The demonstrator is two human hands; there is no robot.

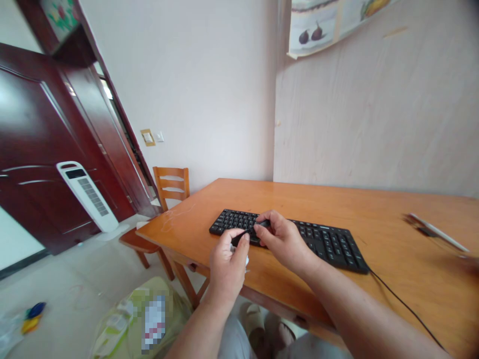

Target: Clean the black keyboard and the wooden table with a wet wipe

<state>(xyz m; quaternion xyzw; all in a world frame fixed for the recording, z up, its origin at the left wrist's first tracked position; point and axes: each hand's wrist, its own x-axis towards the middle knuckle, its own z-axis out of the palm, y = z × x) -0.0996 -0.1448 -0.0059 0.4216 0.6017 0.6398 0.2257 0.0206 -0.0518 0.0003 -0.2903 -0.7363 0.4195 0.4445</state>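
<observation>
A black keyboard (329,244) lies on the wooden table in front of me. Above its near left edge my two hands meet. A slim black stick-like thing (237,240) spans between them; its exact kind is hard to make out. My left hand (226,262) pinches its left end between thumb and forefinger, and a bit of crumpled white tissue (247,260) shows beside the palm. My right hand (282,239) closes thumb and fingers on the other end, hiding some of the keys beneath.
The keyboard's cable (407,306) trails off the right front. At the far right of the table (247,192) lies a blurred white stick-shaped thing (437,232). A wooden chair (172,182) stands behind the left edge, and a yellow-green bag (127,319) sits on the floor, lower left.
</observation>
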